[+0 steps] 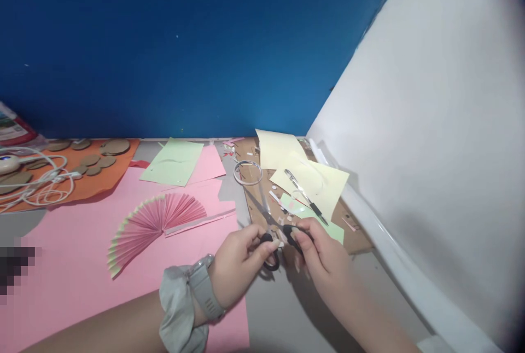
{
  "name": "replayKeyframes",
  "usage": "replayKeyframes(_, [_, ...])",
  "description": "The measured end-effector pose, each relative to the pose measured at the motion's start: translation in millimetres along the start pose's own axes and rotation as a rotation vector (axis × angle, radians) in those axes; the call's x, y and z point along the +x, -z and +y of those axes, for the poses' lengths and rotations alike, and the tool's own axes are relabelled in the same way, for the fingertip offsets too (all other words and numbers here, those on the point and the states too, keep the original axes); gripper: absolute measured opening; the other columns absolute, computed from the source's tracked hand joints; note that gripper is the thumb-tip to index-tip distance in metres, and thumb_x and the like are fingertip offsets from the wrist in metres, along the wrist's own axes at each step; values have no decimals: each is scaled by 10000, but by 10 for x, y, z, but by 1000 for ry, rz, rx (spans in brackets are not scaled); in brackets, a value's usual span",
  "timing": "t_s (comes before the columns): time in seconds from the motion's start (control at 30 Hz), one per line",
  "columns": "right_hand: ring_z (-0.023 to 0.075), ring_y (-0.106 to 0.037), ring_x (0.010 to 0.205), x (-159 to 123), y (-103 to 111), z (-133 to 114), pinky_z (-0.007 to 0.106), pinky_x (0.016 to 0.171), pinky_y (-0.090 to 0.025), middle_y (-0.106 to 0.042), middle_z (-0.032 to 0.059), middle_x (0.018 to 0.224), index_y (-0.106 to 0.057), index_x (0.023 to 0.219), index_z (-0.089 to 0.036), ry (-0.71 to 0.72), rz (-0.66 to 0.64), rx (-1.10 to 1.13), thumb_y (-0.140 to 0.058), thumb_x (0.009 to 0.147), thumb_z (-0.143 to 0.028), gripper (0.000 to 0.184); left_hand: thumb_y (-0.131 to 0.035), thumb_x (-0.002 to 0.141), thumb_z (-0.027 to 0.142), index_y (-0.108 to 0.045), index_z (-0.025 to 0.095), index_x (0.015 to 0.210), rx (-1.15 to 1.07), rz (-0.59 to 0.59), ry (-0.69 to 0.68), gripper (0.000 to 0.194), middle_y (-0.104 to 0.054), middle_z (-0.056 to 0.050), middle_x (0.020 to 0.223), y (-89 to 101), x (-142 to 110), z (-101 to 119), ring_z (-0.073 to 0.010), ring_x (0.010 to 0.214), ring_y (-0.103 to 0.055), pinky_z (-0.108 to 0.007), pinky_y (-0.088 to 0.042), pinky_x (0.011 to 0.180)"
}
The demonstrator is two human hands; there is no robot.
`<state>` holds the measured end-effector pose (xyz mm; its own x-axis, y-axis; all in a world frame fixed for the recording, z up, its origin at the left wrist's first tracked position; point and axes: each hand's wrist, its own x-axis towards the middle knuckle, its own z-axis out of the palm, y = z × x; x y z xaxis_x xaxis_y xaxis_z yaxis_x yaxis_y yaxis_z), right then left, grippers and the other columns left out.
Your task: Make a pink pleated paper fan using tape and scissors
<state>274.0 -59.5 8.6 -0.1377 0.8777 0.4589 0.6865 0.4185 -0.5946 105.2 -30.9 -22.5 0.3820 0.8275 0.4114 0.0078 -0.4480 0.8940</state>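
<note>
1. Scissors (268,218) are held in both hands, over the near side of a cardboard piece (356,241) on the grey worktop (266,309). The dark loops face the person and the blades point toward the far edge, spread somewhat apart. Whether the blades touch the cardboard cannot be told.

2. The left hand (233,262), with a grey watch (208,289) and a pale scrunchie (177,309) at the wrist, has thumb and fingers closed round the left loop. The right hand (326,260) pinches the right loop, thumb on top. Some fingertips are blurred.

3. The scissors look light and stiff, probably with metal blades and smooth, slightly slippery plastic loops. The loops seem the safe place to hold; the blades would be sharp and may swing about the pivot.

4. Left of the hands, a pleated pink fan (151,227) with green-tipped folds lies on a large pink sheet (82,249). Its thin paper looks soft and easily crushed.

5. Just beyond the hands, a pen (305,195) lies slantwise across yellow paper (338,179) and a green piece (335,231), with small scraps nearby. A pale ring (248,184) lies by the cardboard's left edge.

6. Toward the worktop's far left corner, white cables (65,175) and brown rounds (116,148) lie on an orange sheet (123,172). A green sheet (176,162) is nearer the middle of the far edge, before a blue wall (205,57).
</note>
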Motion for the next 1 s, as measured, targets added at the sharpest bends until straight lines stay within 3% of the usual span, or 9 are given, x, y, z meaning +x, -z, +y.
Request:
replayKeyframes(0.2, [121, -472, 484, -43, 65, 13, 248, 530, -351, -516, -63, 534, -418, 807, -234, -32, -5, 52, -314, 937, -429, 257, -448, 885, 396, -491, 159, 753, 68, 6, -38, 274, -594, -6, 645, 16, -8, 10, -107, 585, -561, -225, -444, 564])
replayKeyframes(0.3, [118, -439, 453, -7, 148, 110, 239, 488, -345, -487, -59, 512, -400, 769, -232, -79, 76, 146, -293, 929, -468, 305, -372, 912, 402, -526, 168, 841, 154, -26, -56, 289, -625, -19, 720, 20, -45, 112, -121, 649, -582, -242, -444, 615])
replayKeyframes(0.43, [123, -444, 500, 186, 423, 406, 233, 467, -331, -464, -31, 573, -369, 689, -227, -134, 322, 34, -256, 910, -510, 377, -467, 855, 414, -548, 229, 994, 601, -244, -44, 244, -670, -16, 856, -26, -180, 348, -192, 785, -610, -303, -435, 681])
replayKeyframes(0.53, [166, -516, 632, 387, 586, 671, 262, 557, -386, -515, 5, 657, -396, 684, -227, -165, 255, -248, -275, 897, -474, 347, -519, 805, 460, -570, 218, 897, 951, -448, -108, 264, -669, -33, 828, -54, -297, 490, -227, 748, -610, -313, -420, 610])
replayKeyframes(0.6, [184, -518, 618, 498, 614, 794, 283, 558, -381, -513, 9, 631, -397, 680, -226, -187, 192, -339, -287, 887, -451, 325, -490, 827, 442, -560, 214, 856, 1067, -473, -149, 240, -660, -25, 815, 3, -350, 536, -220, 739, -603, -314, -419, 603])
replayKeyframes(0.7, [186, -498, 574, 590, 588, 861, 285, 527, -347, -501, 9, 593, -400, 648, -221, -190, 139, -417, -314, 870, -419, 310, -394, 887, 336, -555, 218, 813, 1151, -241, -93, 213, -634, -7, 794, 290, -386, 530, -194, 763, -583, -319, -426, 664])
replayKeyframes(0.83, [188, -454, 548, 608, 582, 788, 292, 488, -270, -528, 52, 653, -469, 676, -210, -175, 180, -590, -317, 871, -399, 311, -345, 900, 315, -557, 178, 833, 1245, 30, 20, 261, -605, -48, 833, 912, -423, 390, -201, 795, -551, -355, -434, 735])
replayKeyframes(0.93, [216, -484, 637, 602, 543, 594, 308, 524, -285, -556, 88, 760, -534, 837, -193, -13, 352, -827, -330, 886, -365, 271, -403, 867, 425, -552, 151, 1001, 1368, 305, -30, 340, -567, -115, 1068, 1268, -480, 186, -271, 1002, -496, -443, -401, 874])
replayKeyframes(1.0, [222, -516, 737, 606, 437, 389, 316, 601, -334, -578, 81, 835, -538, 880, -198, 176, 350, -812, -364, 894, -327, 217, -450, 829, 489, -464, 136, 1211, 1442, 394, -78, 520, -470, -148, 1272, 1388, -519, 40, -328, 1184, -378, -508, -323, 975])
